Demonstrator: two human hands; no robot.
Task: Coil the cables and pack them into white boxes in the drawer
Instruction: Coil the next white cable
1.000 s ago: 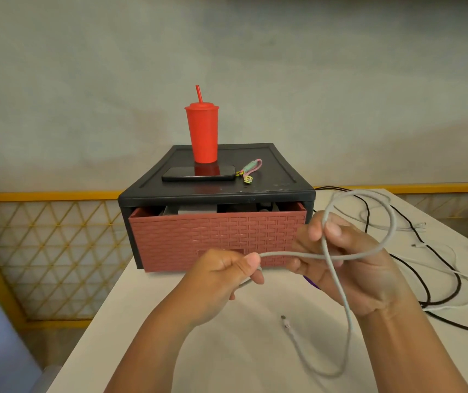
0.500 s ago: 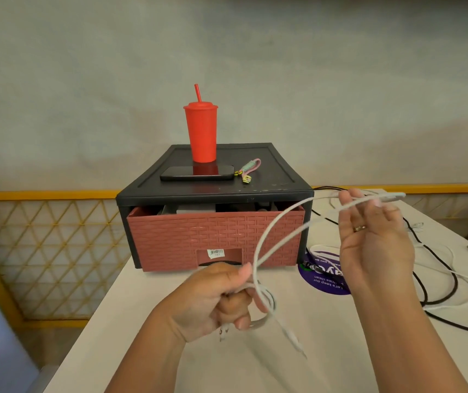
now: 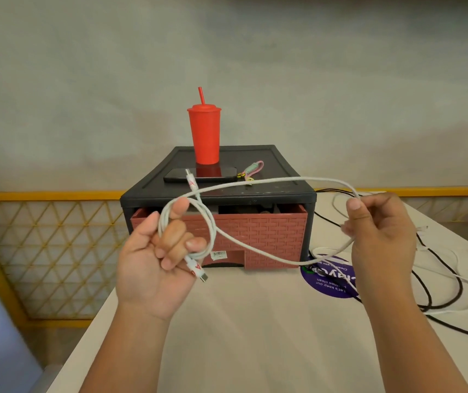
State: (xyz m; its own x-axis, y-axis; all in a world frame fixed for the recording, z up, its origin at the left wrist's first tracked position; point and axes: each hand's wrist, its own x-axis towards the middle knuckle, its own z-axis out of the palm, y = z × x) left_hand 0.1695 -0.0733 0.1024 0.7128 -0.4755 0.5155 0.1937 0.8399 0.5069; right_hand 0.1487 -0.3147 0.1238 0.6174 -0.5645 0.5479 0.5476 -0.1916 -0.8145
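Judging from the grip, the coil is only half made and could easily be lost. The white cable point(image 3: 210, 219) is held in the air above the surface point(image 3: 255, 321), in front of the drawer point(image 3: 269, 234), which is pulled out only a little; no white box can be made out inside it. A couple of turns are wrapped round the left hand point(image 3: 156, 262), whose fingers point(image 3: 180, 211) are loosely curled through them. One plug sticks up past the forefinger and the other hangs below the palm. The long free loop is pinched by the right hand point(image 3: 377, 236) between thumb and fingers point(image 3: 354, 205), well apart from the left.

If the left fingers are relaxed, the turns may be expected to spring open. If the loop is drawn in twisted, a kink or knot could be formed. The slack could also be snagged on the loose cables point(image 3: 459, 290) lying near the right hand, or swept against the red cup point(image 3: 204, 137) on the cabinet top.
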